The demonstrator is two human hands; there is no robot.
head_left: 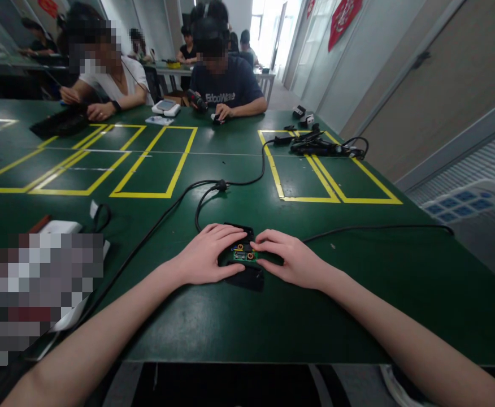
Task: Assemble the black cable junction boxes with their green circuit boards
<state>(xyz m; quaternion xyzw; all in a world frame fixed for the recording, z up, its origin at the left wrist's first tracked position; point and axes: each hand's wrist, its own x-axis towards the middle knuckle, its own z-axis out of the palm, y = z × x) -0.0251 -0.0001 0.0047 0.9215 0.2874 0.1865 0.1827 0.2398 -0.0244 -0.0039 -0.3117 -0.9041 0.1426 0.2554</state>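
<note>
On the green table in front of me lies an opened black plastic casing [247, 278], with a small green circuit board [241, 255] showing between its parts. The board carries copper-coloured ring coils. My left hand [207, 254] grips the casing from the left, fingers over its far part and thumb on its near part. From the right, my right hand [290, 259] has its fingertips closed in at the board's right edge. My fingers partly hide the casing and the board. Black cables run out from behind my hands, one to a plug [221, 185].
Yellow tape rectangles [141, 195] mark the table [239, 333]. Black cords and adapters [319, 146] lie at the far right. Blurred items [44, 282] and a long cable sit at left. Across the table two people work, one with a power screwdriver [197, 100].
</note>
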